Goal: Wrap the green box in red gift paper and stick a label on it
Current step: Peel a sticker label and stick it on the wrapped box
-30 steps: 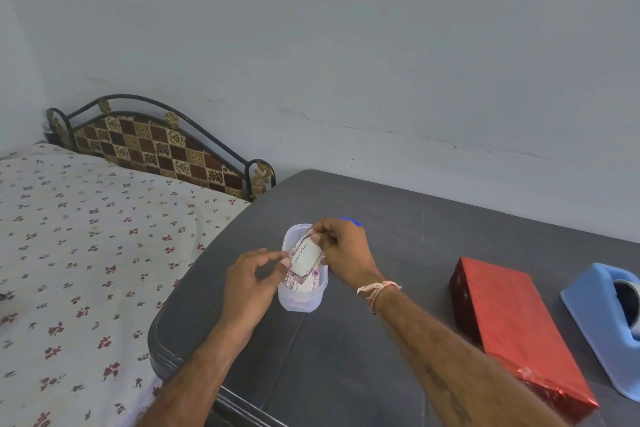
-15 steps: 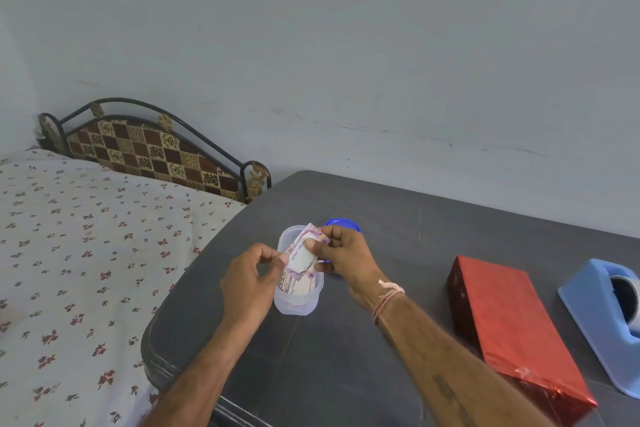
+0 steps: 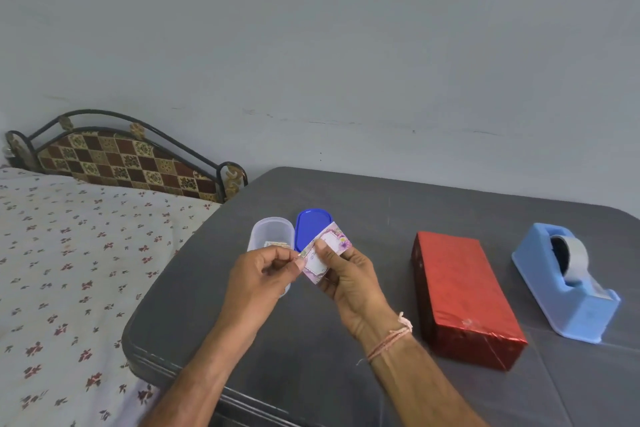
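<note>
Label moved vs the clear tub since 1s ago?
Yes. The label, pinched by left hand and right hand, shifted from above the clear tub to its right, in front of the blue lid.

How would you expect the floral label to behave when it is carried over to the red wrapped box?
The label is probably very light and floppy: a thin sheet that the left hand and the right hand pinch by fingertips. It likely creases easily, as it seems to bend under the thumb.
</note>
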The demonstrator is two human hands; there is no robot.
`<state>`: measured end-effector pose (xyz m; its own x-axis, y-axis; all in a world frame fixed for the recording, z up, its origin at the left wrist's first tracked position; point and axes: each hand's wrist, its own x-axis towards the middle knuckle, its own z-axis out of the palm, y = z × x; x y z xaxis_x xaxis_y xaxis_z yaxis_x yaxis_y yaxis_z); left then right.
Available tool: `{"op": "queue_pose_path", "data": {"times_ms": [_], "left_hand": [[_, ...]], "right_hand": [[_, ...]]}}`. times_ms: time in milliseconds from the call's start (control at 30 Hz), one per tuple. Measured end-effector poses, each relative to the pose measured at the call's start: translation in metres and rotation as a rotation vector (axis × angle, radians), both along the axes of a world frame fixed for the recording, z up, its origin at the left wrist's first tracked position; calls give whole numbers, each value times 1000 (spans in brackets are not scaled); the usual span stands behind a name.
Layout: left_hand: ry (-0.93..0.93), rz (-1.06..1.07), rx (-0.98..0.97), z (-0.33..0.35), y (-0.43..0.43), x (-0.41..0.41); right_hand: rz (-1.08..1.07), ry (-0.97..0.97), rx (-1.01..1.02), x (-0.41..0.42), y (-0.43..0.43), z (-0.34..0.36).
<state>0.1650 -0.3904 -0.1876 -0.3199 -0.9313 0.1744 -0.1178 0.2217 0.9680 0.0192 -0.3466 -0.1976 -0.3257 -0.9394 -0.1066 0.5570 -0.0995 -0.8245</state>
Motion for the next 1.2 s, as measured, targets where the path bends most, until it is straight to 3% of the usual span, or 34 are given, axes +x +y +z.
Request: {"op": "queue_pose_path", "data": {"times_ms": [133,367,500,767,1000,1200], "left_hand": [[-67,-38,-16,-2,29,-12],[-80,-108,32,-11,69,-32],[35,-182,161,-16,83,-40],[160,-198,342,-17,91,-51],[133,-173,324,-18,86,-46],[99,-180,341,-19,83,-42]], "right_hand": [[74,0,17,-10,36,-1],[7,-6,71,-24,84,-16],[-68,3,56,-30,100,-20],[-122,-3,20,-30,108,-27],[-93,-78,24,-25,104,-27],[-107,5,32,-25,104,-30]]}}
